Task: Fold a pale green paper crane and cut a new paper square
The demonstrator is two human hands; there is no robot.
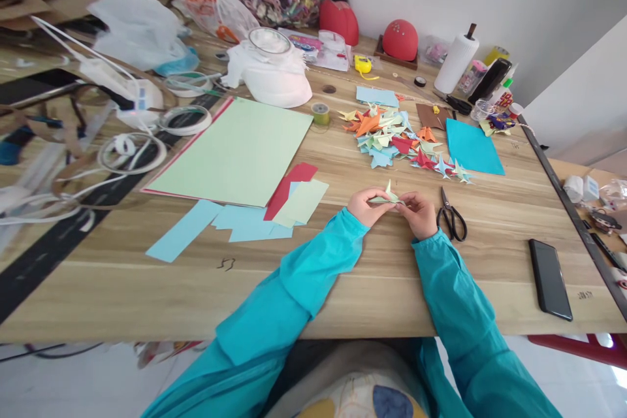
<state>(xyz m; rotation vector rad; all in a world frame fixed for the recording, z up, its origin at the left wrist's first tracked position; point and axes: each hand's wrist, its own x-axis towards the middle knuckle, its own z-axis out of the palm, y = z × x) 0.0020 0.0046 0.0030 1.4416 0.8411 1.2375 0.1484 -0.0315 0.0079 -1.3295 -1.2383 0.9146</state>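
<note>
A small pale green origami crane (388, 194) is held between both hands just above the wooden table. My left hand (365, 207) pinches it at its left end, thumb on the near side. My right hand (418, 213) pinches the opposite end between thumb and fingers. Beyond them lies a heap of folded paper cranes (386, 134) in orange, red, blue and pale green. Black-handled scissors (452, 219) rest right of my right hand, blades pointing away. Left of my left hand are cut paper pieces (301, 201) in red, pale green and light blue.
Large pale green sheets (235, 150) lie at left, with coiled white cables (132, 150) beyond. A spool of thread (321, 113) stands behind them. A turquoise sheet (474, 147) lies at right, and a black phone (550, 279) sits near the front right edge.
</note>
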